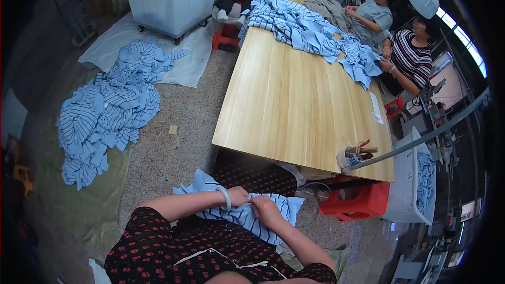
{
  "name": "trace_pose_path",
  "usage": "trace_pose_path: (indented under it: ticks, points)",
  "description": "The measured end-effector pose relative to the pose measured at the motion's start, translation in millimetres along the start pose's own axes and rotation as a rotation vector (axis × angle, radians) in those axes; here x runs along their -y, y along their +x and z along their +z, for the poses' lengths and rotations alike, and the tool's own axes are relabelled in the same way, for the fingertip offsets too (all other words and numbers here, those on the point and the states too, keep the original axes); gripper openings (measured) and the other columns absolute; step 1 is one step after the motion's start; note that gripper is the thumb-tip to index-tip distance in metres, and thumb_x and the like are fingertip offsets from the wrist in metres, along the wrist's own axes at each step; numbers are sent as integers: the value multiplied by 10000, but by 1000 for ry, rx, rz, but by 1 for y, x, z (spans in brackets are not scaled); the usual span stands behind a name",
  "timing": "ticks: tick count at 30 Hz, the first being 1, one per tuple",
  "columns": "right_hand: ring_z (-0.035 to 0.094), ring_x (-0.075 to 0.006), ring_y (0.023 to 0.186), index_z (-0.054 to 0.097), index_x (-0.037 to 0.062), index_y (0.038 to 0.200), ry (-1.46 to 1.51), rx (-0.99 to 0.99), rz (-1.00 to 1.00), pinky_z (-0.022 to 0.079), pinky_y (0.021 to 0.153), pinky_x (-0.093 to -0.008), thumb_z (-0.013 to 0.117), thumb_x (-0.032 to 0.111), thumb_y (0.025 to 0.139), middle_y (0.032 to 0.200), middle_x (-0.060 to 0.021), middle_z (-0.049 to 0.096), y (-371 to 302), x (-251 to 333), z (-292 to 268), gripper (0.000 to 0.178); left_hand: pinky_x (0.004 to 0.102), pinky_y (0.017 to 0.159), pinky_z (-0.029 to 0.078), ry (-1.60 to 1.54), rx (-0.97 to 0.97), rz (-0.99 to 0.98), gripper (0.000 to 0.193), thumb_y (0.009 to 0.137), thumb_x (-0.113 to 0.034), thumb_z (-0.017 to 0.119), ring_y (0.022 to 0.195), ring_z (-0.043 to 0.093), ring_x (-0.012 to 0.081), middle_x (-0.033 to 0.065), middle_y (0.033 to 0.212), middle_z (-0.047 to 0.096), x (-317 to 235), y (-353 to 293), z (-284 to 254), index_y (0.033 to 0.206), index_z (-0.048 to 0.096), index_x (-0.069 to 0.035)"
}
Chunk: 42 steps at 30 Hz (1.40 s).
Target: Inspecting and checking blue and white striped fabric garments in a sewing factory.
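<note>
A light blue garment with dark stripes (239,217) lies bunched across my lap, over a dark, red-patterned skirt. My left hand (239,195), with a pale bangle (226,199) at the wrist, is closed on the upper edge of this cloth. Right beside it, my right hand (267,211) pinches the same edge, and the fingertips of both hands nearly meet. Whether something small sits between the fingers is too fine to make out.
Ahead stands a wooden table (294,100), with striped garments (300,26) heaped at its far end and a tool cup (347,158) near its right corner. Another garment pile (110,105) lies left. A red stool (357,200) is at right. Several people sit beyond.
</note>
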State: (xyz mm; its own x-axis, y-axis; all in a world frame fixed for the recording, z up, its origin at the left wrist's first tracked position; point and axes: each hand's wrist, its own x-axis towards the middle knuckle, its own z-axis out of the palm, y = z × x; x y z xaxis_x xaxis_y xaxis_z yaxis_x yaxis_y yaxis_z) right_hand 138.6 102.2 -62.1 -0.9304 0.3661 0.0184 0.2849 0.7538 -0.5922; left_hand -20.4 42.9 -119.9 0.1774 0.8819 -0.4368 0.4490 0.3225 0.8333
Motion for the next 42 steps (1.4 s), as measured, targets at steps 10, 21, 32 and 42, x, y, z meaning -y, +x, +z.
trace_pose_path:
  ticks: [10,21,32,42]
  points:
    - [508,-335,772,531,-6,828,22,-30,-120,421,701,-389,512,-17,682,777,-171,537,4,-1,1,147,429,749,436,154,-128,135,307,785,-263,489,840,563,362,225,877,590,-13,-20,5,871,591,14]
    - [507,-345,794,544,-18,854,26,-46,-44,427,707,-394,497,-48,660,815,-192,536,5,-1,4,202,434,782,414,79,-339,94,331,776,-263,452,877,541,370,239,905,572,-7,-19,25,878,561,32]
    - [529,-333,786,559,-5,856,38,-86,-16,434,708,-383,529,-21,700,808,-174,552,-2,-3,11,159,435,771,411,33,-374,97,276,752,-211,443,871,536,369,230,885,570,-8,-26,31,827,557,29]
    - [534,-325,782,563,-5,857,30,-100,-11,436,713,-383,533,-16,700,819,-165,565,-8,-2,17,161,427,706,426,64,-377,174,211,749,-157,454,794,537,368,209,823,548,-1,-25,32,822,534,25]
